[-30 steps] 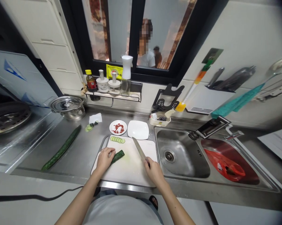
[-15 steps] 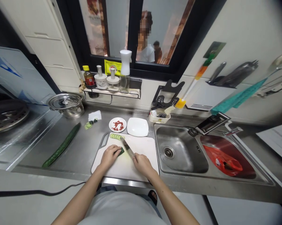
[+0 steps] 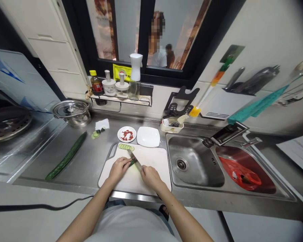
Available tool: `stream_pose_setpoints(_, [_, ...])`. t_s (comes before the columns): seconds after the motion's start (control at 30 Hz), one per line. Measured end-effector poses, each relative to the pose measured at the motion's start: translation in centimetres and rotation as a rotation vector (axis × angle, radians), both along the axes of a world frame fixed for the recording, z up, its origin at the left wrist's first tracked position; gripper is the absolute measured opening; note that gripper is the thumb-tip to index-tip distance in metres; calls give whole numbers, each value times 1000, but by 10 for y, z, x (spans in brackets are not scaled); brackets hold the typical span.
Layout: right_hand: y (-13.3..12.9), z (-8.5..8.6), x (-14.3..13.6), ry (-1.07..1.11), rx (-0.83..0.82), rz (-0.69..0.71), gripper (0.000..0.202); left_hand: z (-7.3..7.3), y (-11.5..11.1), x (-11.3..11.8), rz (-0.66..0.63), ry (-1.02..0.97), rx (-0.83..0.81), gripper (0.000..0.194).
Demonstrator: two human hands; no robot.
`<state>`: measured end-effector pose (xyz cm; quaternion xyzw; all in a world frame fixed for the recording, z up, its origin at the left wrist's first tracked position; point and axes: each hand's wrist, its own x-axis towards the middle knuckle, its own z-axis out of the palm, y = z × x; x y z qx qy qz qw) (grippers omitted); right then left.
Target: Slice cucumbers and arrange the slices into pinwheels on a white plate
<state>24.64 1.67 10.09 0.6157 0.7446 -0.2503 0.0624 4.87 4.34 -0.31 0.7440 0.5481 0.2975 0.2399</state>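
Note:
My right hand (image 3: 149, 175) is closed round the handle of a knife (image 3: 135, 159), whose blade points up and left over the white cutting board (image 3: 153, 158). Close to the blade, my left hand (image 3: 119, 169) holds a short cucumber piece (image 3: 131, 163), mostly hidden by the fingers and blade. Several pale green cucumber slices (image 3: 126, 147) lie overlapping in a row at the board's upper left. Behind the board are a small plate with red chopped bits (image 3: 126, 134) and a white square plate (image 3: 148, 136).
A whole cucumber (image 3: 67, 158) lies to the left, with a lidded steel pot (image 3: 72, 112) behind it. Cucumber scraps (image 3: 96, 134) sit by a white paper (image 3: 102, 124). A steel sink (image 3: 195, 161) is at the right, near a red bag (image 3: 242, 174). A person shows in the window.
The knife and my right hand have shifted slightly left, bringing the blade against the cucumber piece beside my left fingers.

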Motion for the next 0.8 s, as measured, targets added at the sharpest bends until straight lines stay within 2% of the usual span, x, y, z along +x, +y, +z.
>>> stream_pose_setpoints(0.53, [-2,-1,-1,-24,-24,18,32,-2,-1,1,-4,5,40,27])
stream_pose_setpoints(0.8, [-11,15,0,-73,-96,27,32,0,0,0,-19,14,22,28])
